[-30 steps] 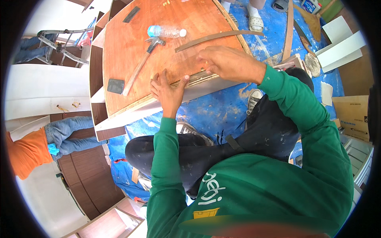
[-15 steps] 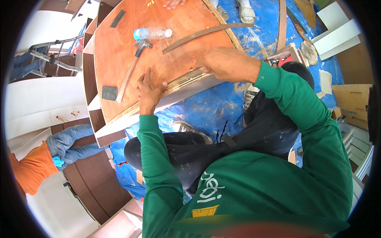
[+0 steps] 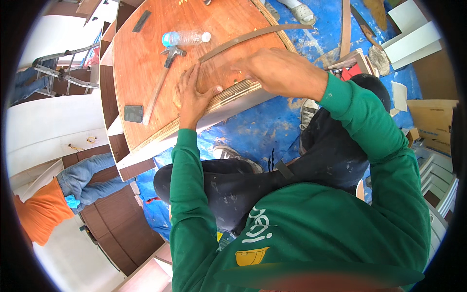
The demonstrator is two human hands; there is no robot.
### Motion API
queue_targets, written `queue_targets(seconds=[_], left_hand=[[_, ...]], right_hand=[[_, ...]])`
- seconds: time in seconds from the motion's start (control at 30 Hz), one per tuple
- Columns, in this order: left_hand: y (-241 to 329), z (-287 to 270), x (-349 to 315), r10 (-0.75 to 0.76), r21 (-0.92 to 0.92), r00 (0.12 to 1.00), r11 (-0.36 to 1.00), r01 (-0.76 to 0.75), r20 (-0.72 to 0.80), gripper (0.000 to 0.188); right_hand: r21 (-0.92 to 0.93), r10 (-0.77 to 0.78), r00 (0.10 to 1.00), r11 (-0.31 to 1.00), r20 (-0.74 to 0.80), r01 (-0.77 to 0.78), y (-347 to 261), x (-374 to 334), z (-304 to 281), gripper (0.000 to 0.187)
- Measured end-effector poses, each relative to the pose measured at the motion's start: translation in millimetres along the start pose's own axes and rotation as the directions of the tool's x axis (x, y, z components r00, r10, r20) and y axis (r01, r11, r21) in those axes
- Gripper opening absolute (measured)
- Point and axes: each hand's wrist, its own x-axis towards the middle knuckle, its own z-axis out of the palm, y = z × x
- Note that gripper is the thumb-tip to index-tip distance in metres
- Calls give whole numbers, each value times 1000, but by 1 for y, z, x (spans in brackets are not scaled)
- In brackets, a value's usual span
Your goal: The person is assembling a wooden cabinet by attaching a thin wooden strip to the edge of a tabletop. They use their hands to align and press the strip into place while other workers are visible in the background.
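My left hand [image 3: 193, 95] rests on the near edge of an orange-brown plywood panel [image 3: 146, 58], fingers spread and thumb stretched along the layered rim. To its right, my right hand [image 3: 279, 73] is closed over the same edge, its fingertips curled; whatever they pinch is too small or hidden to name. A thin curved brown strip [image 3: 253, 38] lies beyond the right hand, running past the panel's right rim. Left of my left hand lies a hammer [image 3: 159, 87] with a wooden handle, its head against a clear plastic bottle [image 3: 189, 38] with a white cap.
A dark rectangular block [image 3: 133, 113] and a small dark strip [image 3: 141, 21] lie on the panel. A blue sheet [image 3: 243, 129] covers the floor. Someone in an orange shirt [image 3: 46, 209] is at left, near a folding ladder [image 3: 63, 73]. Another person's sandal [image 3: 304, 14] shows beyond the panel.
My left hand has slid rightward and away from me along the edge, its fingers more stretched. My right hand has shifted slightly farther away. Another person's hand at the far edge has mostly left view.
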Motion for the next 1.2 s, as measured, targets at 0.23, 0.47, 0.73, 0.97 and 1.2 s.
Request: queue_targets(seconds=[0.23, 0.47, 0.73, 0.97, 1.2], left_hand=[[2, 0, 7, -131, -254, 991, 959, 123, -14, 102], [-20, -28, 0, 31, -255, 977, 967, 24, 209, 94], [-19, -2, 4, 41, -18, 998, 999, -40, 54, 111], [-14, -11, 12, 18, 72, 990, 997, -28, 139, 116], [-24, -46, 26, 73, -36, 910, 997, -63, 408, 110]], right_hand=[[-9, 20, 1000, 1000, 5, -20, 10, 12, 2, 33], [6, 10, 999, 1000, -34, -10, -1, 4, -17, 36], [39, 26, 995, 999, -93, -22, -10, 4, -15, 40], [13, -34, 990, 999, -135, 36, 2, 14, -5, 37], [-33, 41, 979, 998, -202, -49, 20, -14, -23, 36]])
